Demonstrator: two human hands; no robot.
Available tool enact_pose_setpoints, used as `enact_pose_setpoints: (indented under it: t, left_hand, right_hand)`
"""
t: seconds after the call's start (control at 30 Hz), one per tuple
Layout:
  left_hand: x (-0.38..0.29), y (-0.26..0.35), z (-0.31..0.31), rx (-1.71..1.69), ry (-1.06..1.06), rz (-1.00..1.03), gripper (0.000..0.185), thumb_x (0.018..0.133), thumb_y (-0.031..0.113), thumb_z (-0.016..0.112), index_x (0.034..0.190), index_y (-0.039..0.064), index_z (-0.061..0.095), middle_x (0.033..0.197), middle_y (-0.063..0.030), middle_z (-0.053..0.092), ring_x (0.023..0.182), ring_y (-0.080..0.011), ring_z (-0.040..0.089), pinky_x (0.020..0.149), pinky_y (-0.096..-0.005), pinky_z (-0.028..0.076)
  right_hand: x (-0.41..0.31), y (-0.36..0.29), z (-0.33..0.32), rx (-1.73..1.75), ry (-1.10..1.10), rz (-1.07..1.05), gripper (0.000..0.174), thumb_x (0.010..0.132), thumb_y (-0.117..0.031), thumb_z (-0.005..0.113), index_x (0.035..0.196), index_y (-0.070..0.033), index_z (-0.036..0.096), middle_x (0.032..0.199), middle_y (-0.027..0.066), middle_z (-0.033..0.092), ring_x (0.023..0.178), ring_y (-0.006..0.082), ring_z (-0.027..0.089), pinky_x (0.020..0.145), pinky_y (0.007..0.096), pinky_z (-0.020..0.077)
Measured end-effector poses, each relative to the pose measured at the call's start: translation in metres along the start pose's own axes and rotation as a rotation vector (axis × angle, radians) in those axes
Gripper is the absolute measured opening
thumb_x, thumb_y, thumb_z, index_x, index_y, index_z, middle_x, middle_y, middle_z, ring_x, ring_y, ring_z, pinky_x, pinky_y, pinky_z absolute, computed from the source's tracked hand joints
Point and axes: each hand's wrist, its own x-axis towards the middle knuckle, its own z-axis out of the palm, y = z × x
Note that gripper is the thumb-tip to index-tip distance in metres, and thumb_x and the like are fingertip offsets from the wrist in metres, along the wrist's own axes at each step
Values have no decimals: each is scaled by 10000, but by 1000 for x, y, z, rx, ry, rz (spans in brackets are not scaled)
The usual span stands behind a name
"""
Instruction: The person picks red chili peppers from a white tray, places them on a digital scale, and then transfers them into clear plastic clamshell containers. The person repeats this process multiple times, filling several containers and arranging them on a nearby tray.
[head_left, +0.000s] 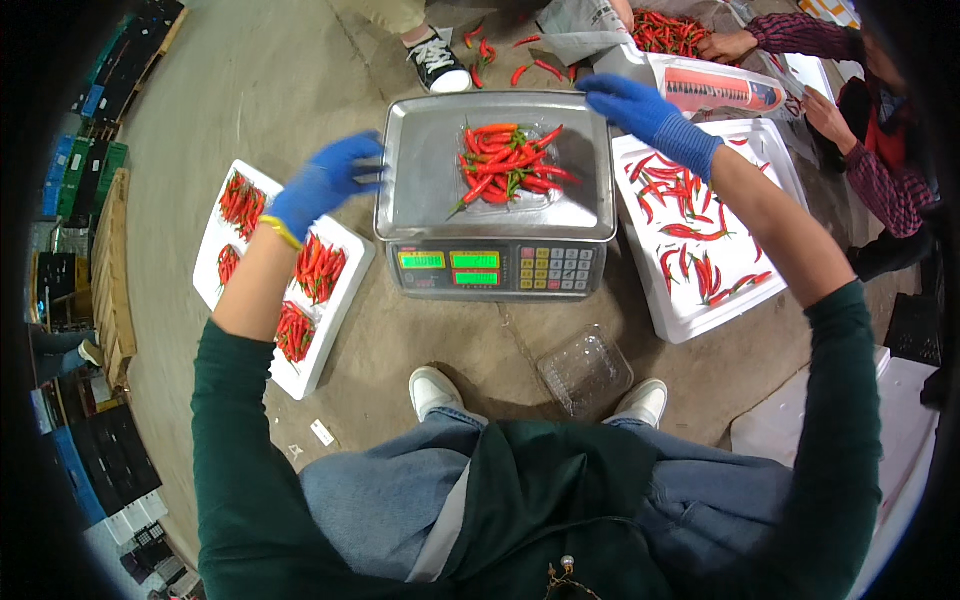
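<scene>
Red chili peppers (510, 165) lie heaped in a clear plastic tray on the steel pan (424, 202) of a digital scale (495, 270). My left hand (326, 180), in a blue knit glove, is beside the pan's left edge, fingers apart and holding nothing. At the pan's top right corner is my right hand (637, 112), gloved alike, with nothing seen in it; whether it touches the rim is unclear. Left of the scale, a white foam box (341, 330) holds several portions of chilies (319, 270). Loose chilies (682, 187) are scattered in another white foam box (675, 326) on the right.
An empty clear plastic tray (585, 371) rests on the floor between my shoes. Loose chilies (547, 69) lie beyond the scale near another person's sneaker (439, 64). At top right, a person's hand (727, 46) reaches into a chili pile (667, 34). Crates and a wooden pallet (116, 277) line the left.
</scene>
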Motion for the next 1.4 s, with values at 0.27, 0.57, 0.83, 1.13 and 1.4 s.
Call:
enact_pose_setpoints:
  t: [0.27,0.57,0.83,1.13,1.4]
  left_hand:
    - [-38,-20,56,706,36,302,371,872,319,516,1125,48,532,979,-48,589,860,-133,571,760,-255,453]
    - [-5,-64,96,1263,5,346,296,750,348,605,810,59,590,802,-172,619,774,-330,596,700,-394,465]
    - [-19,-11,71,1096,19,207,162,782,176,614,861,35,616,662,-31,593,525,-86,550,477,-238,448]
    - [-50,58,96,1111,-114,406,210,803,195,611,950,44,608,737,-19,611,582,-89,554,521,-229,445]
    - [-8,19,138,1035,-179,919,224,831,91,548,1042,15,534,869,-127,605,807,-205,599,735,-309,476]
  right_hand:
    - [-20,32,26,-402,-135,-369,755,718,-277,698,1352,-173,300,1378,139,290,1255,301,331,1004,394,332]
    - [5,-2,78,-837,-148,-119,456,779,-210,535,1208,-142,397,1141,152,473,995,341,542,825,444,456]
    - [2,-15,55,-913,-153,-174,275,874,-212,419,1126,-101,431,1056,170,530,930,340,568,765,434,467]
    - [-2,-42,1,-131,-7,-501,443,946,-271,422,1306,-21,359,1047,71,590,972,127,550,867,246,419]
    - [-38,-41,26,14,-126,-132,437,908,-131,488,1318,-52,361,1249,125,466,1091,219,515,895,300,429]
